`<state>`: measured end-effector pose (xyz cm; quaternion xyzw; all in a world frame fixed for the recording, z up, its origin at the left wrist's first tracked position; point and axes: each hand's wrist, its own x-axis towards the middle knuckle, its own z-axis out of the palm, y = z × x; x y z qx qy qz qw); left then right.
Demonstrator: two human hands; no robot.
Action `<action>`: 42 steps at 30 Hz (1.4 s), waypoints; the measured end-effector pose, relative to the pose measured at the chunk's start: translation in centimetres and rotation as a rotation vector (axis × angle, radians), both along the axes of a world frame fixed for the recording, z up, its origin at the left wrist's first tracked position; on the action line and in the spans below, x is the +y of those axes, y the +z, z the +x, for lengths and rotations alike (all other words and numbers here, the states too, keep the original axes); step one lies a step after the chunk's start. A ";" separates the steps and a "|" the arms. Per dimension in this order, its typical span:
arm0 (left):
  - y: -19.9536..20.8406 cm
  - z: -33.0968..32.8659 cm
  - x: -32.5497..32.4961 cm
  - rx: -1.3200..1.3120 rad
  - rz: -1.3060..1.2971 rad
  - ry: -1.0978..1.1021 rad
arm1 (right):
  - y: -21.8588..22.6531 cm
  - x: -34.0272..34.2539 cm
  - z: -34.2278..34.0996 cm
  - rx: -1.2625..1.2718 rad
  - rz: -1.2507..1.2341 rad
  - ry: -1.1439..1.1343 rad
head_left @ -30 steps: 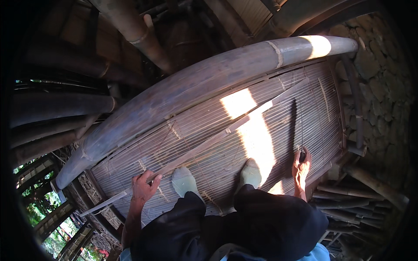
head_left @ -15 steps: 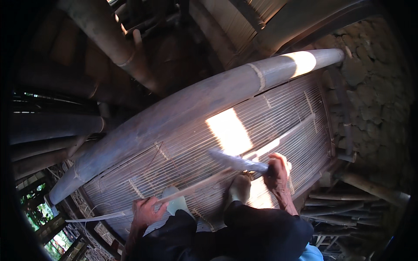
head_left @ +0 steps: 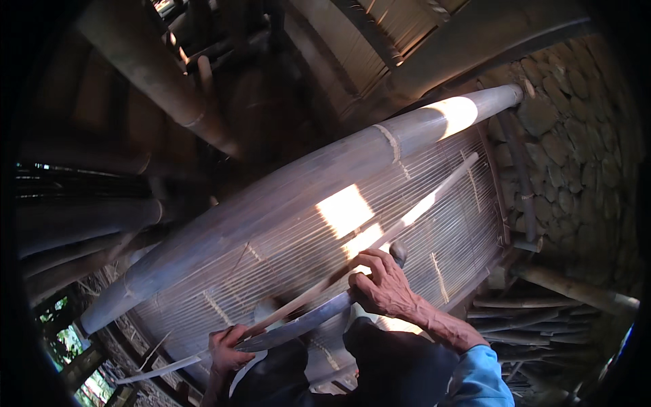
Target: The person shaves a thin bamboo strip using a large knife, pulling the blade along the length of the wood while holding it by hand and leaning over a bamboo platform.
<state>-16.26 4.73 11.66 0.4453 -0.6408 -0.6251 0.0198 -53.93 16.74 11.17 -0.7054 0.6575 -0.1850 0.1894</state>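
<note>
A long, pale bamboo strip runs slantwise across my lap, from the lower left to the upper right. My left hand is closed round it near its lower end, and a thin tail of the strip sticks out past that hand. My right hand grips a machete by its handle, whose dark end shows beyond the fingers. The broad grey machete blade points toward my left hand and lies along the near side of the strip. Whether its edge touches the strip, I cannot tell.
Beneath me lies a slatted bamboo platform with sunlit patches. A thick bamboo pole borders its far side. At the right stand a stone wall and stacked poles. More bamboo beams cross at the upper left.
My right hand has moved left and nearer to me. The machete has swung from beyond the strip to its near side, its tip now toward my left hand.
</note>
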 end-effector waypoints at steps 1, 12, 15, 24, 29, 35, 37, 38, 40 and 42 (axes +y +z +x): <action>1.0 0.0 0.6 -0.008 -0.001 0.009 | 1.2 -1.1 0.2 -0.022 0.003 0.060; 15.2 2.8 0.5 -0.439 -0.630 -0.203 | 12.1 -4.6 1.1 -0.034 0.308 0.359; 20.3 5.8 0.1 -0.584 -0.732 -0.137 | 15.3 -3.6 -0.9 0.009 0.310 0.268; 30.3 22.2 9.5 -1.208 -0.735 0.729 | 28.1 -1.0 -4.0 0.222 0.453 0.096; 34.3 25.0 12.3 -0.738 -0.307 1.402 | 35.2 -0.9 -3.8 0.168 0.494 0.101; 41.5 28.5 10.7 0.147 -0.260 1.959 | 41.0 -0.5 -3.6 -0.005 0.533 0.286; 46.0 29.9 8.2 0.322 -0.455 1.920 | 42.1 0.2 -3.4 -0.007 0.466 0.305; 48.3 30.1 8.3 0.399 -0.609 1.900 | 42.3 0.1 -3.2 -0.018 0.425 0.356; 53.0 35.1 9.0 0.451 -0.593 1.994 | 42.9 -0.1 -1.7 -0.017 0.390 0.404; 56.5 39.0 9.3 0.538 -0.783 1.784 | 45.0 0.2 0.7 -0.044 0.376 0.360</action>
